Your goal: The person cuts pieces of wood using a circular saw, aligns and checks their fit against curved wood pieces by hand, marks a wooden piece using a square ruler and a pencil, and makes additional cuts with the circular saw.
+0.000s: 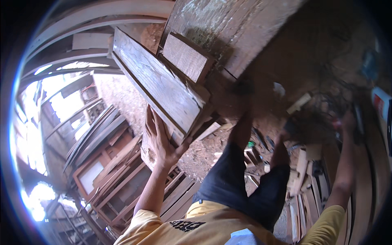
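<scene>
A thick wooden board (157,77) stands on edge at a slant beside the workbench (241,28), its near end pointing toward me. My left hand (162,143) holds that near end, with its fingers along the board's lower side and the thumb round the corner. Against the board, on the bench, rests a shorter wooden block (185,57). Far out to the right, my right hand (347,121) reaches down in shadow beside a long dark object (359,118). Blur and shade hide its fingers and whatever they may touch.
Stacked wooden frames and planks (118,175) lie at the left. Offcuts (300,102) and wood shavings cover the floor round my legs. Long boards (363,175) stand along the right side, near a white and red container (380,103). Curved timbers (106,12) cross the far left.
</scene>
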Available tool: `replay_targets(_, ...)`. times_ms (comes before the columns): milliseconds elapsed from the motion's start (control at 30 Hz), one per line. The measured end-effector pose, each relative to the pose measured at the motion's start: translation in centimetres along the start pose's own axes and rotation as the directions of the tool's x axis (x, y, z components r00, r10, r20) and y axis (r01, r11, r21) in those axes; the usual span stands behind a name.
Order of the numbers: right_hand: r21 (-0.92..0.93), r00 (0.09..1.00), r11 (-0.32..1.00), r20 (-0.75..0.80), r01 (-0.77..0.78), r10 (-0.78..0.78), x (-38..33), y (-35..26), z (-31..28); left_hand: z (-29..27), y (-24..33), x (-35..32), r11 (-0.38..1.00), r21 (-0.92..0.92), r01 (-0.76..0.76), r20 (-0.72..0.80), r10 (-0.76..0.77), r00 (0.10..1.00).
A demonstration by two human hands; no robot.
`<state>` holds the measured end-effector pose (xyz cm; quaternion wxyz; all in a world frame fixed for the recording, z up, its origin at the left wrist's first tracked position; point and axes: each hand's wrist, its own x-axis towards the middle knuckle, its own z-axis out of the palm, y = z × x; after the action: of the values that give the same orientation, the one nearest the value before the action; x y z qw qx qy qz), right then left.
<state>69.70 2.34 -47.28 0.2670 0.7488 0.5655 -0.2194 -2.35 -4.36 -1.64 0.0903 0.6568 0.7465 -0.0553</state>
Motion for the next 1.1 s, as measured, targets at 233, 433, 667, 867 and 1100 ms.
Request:
replay_targets(233,-0.122,0.978,0.983,0.178,0.134,-0.111,5.0,-9.1,15.2,-1.3,-1.4,-2.5,0.974,-0.142,0.176,0.034,-0.173,0.984)
replay_targets(433,-0.238,0.933,0.922,0.27,0.305,-0.239,-1.5,-9.8,16.6,0.3,-0.9,-0.6,0.989,-0.149,-0.015,-0.014,0.013,1.0)
replay_targets(667,0.56,0.621,0.426,-0.784,0.711,-0.007,-28.4,-35.4,-30.0,-0.3,0.0,-0.2,0.997,-0.076,-0.017,-0.13,0.007,0.991)
replay_targets(867,0.344,0.634,0.572,-0.633,0.744,-0.444,-34.3,-46.3,-42.4,-0.9,0.9,1.1,0.992,-0.119,0.037,-0.044,-0.042,0.998)
replay_targets(1100,0.359,0.683,0.636,-0.622,0.683,-0.382,-36.6,-47.4,-44.2,-2.1,0.8,0.4,0.967,-0.228,0.116,0.061,-0.105,0.993)
